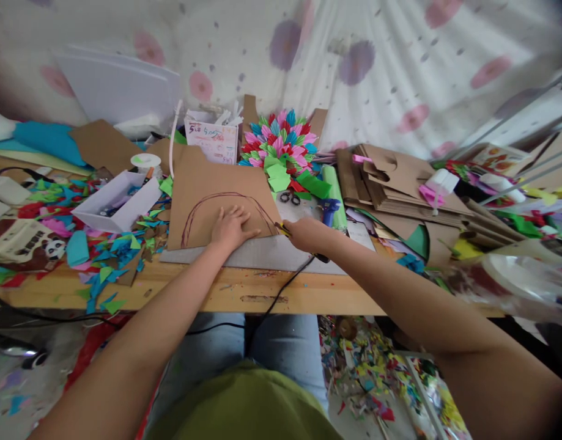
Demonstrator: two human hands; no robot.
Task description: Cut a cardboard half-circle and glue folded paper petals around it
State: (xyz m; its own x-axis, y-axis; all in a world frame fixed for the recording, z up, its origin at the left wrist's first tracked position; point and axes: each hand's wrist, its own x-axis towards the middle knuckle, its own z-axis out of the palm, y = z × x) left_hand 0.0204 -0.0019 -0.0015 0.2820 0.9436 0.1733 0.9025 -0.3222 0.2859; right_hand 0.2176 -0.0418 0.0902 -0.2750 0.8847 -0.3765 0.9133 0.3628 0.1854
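Note:
My left hand (231, 227) lies flat, fingers spread, on a brown cardboard sheet (202, 195) that bears a drawn purple arch. The sheet rests on a grey board (271, 253) at the edge of the wooden table (262, 293). My right hand (304, 233) is closed around a corded tool (284, 230) with a yellow and black tip, which touches the cardboard's right edge. The tool's black cable (281, 293) runs down over the table edge toward my lap.
A colourful paper flower wreath (281, 142) stands behind the sheet. Scissors (290, 197) and a blue tool (329, 211) lie nearby. A white box (118, 201) and many paper scraps cover the left. Stacked cardboard (391, 177) lies at the right. More scraps litter the floor.

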